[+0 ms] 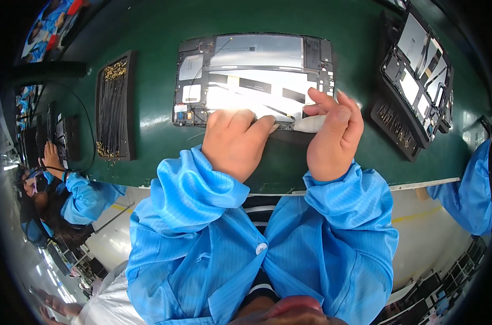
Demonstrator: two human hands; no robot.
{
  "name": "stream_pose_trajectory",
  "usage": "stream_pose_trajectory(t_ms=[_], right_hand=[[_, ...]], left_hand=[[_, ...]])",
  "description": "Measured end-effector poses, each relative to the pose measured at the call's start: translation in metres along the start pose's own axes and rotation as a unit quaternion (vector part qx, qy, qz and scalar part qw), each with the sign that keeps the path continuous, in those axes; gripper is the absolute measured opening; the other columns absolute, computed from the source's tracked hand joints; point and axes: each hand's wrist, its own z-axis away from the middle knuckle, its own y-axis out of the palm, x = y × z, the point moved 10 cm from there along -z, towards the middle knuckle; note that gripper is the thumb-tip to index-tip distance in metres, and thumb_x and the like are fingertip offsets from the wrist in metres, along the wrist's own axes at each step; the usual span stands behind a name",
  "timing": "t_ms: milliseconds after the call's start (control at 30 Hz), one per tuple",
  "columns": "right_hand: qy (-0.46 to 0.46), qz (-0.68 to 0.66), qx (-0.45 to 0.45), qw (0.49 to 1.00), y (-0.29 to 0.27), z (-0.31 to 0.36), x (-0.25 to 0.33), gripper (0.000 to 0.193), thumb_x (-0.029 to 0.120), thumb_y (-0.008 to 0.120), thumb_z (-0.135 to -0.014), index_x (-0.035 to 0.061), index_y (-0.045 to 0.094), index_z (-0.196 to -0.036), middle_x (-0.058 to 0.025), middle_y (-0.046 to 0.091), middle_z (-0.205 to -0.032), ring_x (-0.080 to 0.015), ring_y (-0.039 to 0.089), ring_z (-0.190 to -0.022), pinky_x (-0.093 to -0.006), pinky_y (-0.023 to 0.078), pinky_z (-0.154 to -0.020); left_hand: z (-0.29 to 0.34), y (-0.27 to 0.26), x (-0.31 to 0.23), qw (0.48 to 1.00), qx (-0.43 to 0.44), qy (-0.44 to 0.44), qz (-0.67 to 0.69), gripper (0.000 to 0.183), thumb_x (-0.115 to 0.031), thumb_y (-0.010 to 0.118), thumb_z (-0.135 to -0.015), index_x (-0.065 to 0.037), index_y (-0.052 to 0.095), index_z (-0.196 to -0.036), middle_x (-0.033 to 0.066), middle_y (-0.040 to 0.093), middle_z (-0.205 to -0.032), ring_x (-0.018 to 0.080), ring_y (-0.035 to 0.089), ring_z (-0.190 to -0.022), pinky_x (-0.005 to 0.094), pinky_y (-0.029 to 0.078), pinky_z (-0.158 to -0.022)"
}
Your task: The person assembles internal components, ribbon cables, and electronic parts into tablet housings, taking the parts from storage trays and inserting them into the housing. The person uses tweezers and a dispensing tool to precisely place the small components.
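Observation:
An opened tablet-like device (pixel 240 81) lies before me, its silver panels, black strips and thin cables exposed. My left hand (pixel 235 142) bends over its near edge, fingers curled down and thumb by the frame; what lies under the fingertips is hidden. At the near right corner, my right hand (pixel 335 135) is turned palm inward with its fingers bent. A white tapered piece (pixel 309 124) reaches from it to the device's edge, near a thin black cable (pixel 278 111). Whether that piece is a finger cover or a held tool, I cannot tell.
A dark tray (pixel 131 103) of thin black cables with gold ends stands at left. On the right, another opened device (pixel 419 76) leans over a second tray (pixel 397 127) of cables. A co-worker's hand (pixel 52 157) is at far left; a blue sleeve (pixel 468 189) shows at right.

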Motion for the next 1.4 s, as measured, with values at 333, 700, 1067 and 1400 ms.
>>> stream_pose_trajectory(t_ms=[333,700,1067,1400], right_hand=[[-0.073,0.053,0.027,0.996,0.005,0.001,0.009,0.023,0.011,0.039,-0.082,0.0004,0.035,-0.103,-0.0158,0.055,-0.086,-0.0136,0.050,-0.070,-0.0255,0.041,-0.065],[-0.087,0.060,0.045,0.993,0.011,0.001,0.011,0.020,0.012,0.041,-0.082,0.0016,0.040,-0.099,-0.0128,0.056,-0.085,-0.0157,0.052,-0.069,-0.0264,0.041,-0.064],[-0.073,0.232,0.200,0.949,0.052,-0.020,0.021,0.020,0.021,0.050,-0.075,0.0027,0.052,-0.083,-0.0136,0.054,-0.065,-0.0268,0.053,-0.059,-0.0347,0.041,-0.053],[0.466,0.101,0.071,0.876,-0.060,0.017,-0.052,0.055,0.032,0.048,-0.078,-0.0028,0.031,-0.117,-0.0074,0.049,-0.082,-0.0088,0.045,-0.056,-0.0193,0.037,-0.043]], left_hand=[[-0.002,0.003,0.000,1.000,0.012,-0.012,-0.011,0.022,-0.007,0.060,-0.059,-0.010,0.057,-0.081,0.0042,0.048,-0.071,0.0205,0.048,-0.072,0.0317,0.036,-0.063],[-0.002,0.006,0.001,0.999,0.032,-0.014,-0.023,0.018,-0.010,0.059,-0.061,-0.011,0.058,-0.079,0.0042,0.048,-0.071,0.0204,0.048,-0.072,0.0314,0.036,-0.065],[-0.011,-0.005,-0.001,0.997,0.019,0.051,-0.049,0.015,-0.013,0.052,-0.060,-0.013,0.056,-0.075,0.0057,0.051,-0.074,0.0248,0.049,-0.078,0.0357,0.036,-0.070],[0.072,-0.019,0.179,0.884,-0.012,-0.437,0.165,0.043,-0.033,0.046,-0.079,0.002,0.046,-0.104,0.0140,0.054,-0.085,0.0184,0.051,-0.072,0.0285,0.042,-0.063]])
